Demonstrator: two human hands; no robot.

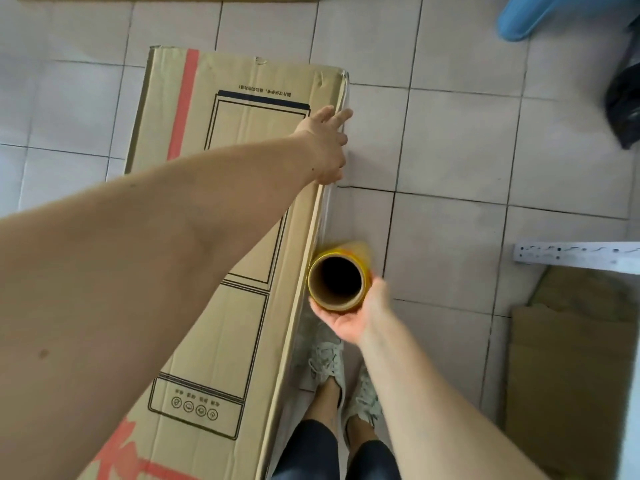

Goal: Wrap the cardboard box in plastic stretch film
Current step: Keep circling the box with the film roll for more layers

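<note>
A tall cardboard box (221, 209) with red stripes and a black line drawing fills the left half of the head view. My left hand (327, 147) reaches across its top and rests with straight fingers on the box's right edge, over clear film. A strip of stretch film (329, 209) runs down that edge to the yellow roll (337, 280), seen end-on with its brown core. My right hand (353, 317) cups the roll from below, fingers curled round it, right beside the box.
My feet in pale sneakers (341, 379) stand on the tiled floor next to the box. Flat cardboard sheets (571, 368) lie at the right, with a white strip (575, 256) above them. A blue object (540, 15) and a black bag (623, 98) sit far right.
</note>
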